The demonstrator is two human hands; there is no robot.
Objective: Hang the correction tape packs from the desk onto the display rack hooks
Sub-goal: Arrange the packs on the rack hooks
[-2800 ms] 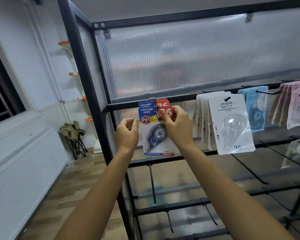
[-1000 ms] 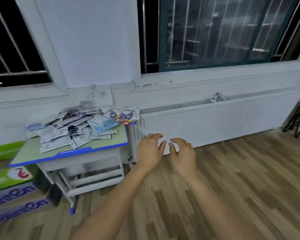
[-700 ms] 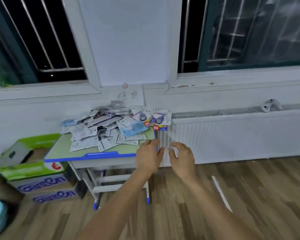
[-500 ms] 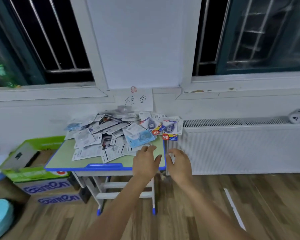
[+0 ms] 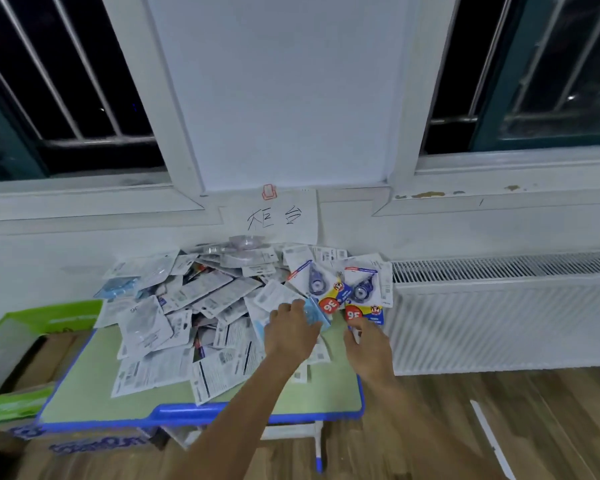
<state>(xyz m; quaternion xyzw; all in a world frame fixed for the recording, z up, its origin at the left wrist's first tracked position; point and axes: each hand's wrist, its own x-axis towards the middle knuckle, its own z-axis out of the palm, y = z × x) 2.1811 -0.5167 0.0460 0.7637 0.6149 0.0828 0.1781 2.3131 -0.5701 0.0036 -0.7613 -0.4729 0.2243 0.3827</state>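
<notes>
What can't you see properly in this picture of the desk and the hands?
- Head view: whether the right hand already has a grip on the red-labelled pack; its fingertips are curled out of sight.
- Head view: what lies under the left hand; the hand covers it.
- Head view: print on the white packs in the pile is too small and blurred.
- Head view: the cardboard boxes are cut off by the left edge.
- The display rack is out of frame.

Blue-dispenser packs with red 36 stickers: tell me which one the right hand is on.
The right-hand pack, nearest the radiator. The right hand has its fingertips at the pack's near sticker end; the other pack lies further left, untouched.
</notes>
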